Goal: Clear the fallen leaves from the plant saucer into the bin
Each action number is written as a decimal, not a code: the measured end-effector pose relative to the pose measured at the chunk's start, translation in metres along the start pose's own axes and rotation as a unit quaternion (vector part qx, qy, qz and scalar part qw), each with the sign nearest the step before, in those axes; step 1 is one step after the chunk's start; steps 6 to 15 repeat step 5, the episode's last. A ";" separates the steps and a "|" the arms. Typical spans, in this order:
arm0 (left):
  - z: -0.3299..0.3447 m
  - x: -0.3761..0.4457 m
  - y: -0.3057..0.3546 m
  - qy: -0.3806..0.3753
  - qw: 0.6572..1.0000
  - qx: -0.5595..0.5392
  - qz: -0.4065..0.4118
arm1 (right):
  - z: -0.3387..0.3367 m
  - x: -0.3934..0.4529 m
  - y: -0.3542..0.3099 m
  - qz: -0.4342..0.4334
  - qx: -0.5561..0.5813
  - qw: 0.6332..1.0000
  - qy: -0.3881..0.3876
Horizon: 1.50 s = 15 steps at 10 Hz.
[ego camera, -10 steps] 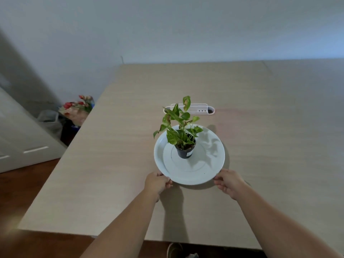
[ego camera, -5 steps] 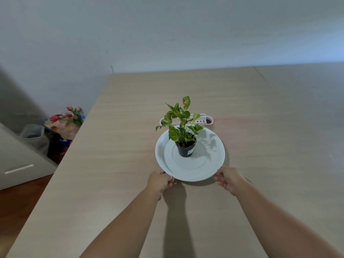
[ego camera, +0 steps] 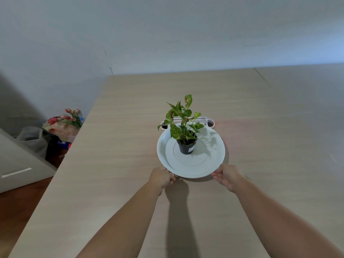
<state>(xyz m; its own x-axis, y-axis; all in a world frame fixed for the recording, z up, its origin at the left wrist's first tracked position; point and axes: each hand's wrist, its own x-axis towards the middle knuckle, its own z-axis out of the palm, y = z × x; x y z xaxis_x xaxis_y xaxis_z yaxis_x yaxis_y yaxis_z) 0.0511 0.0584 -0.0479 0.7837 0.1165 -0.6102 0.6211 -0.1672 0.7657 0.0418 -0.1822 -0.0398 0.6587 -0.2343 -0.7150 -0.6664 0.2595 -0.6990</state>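
The plant (ego camera: 181, 120) is hiding the middle of the white tray (ego camera: 203, 120) beyond the fingers (ego camera: 216, 176). A tiny speck on the saucer (ego camera: 214, 161) (just past those fingers) is staying unreadable.

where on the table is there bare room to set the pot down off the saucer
Bare tabletop runs wide between the saucer and the table's left edge, and also right of the saucer. Near side: left hand and right hand hold the rim. Far side is tight: a white holder lies just behind the potted plant.
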 end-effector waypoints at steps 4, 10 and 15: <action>-0.008 -0.012 -0.002 -0.062 0.997 0.021 0.032 | -0.004 -0.011 0.005 -0.032 -0.059 0.997 -0.035; -0.009 -0.024 -0.002 -0.086 0.995 0.011 0.045 | -0.006 -0.021 0.008 -0.061 -0.071 0.995 -0.027; -0.009 -0.024 -0.002 -0.086 0.995 0.011 0.045 | -0.006 -0.021 0.008 -0.061 -0.071 0.995 -0.027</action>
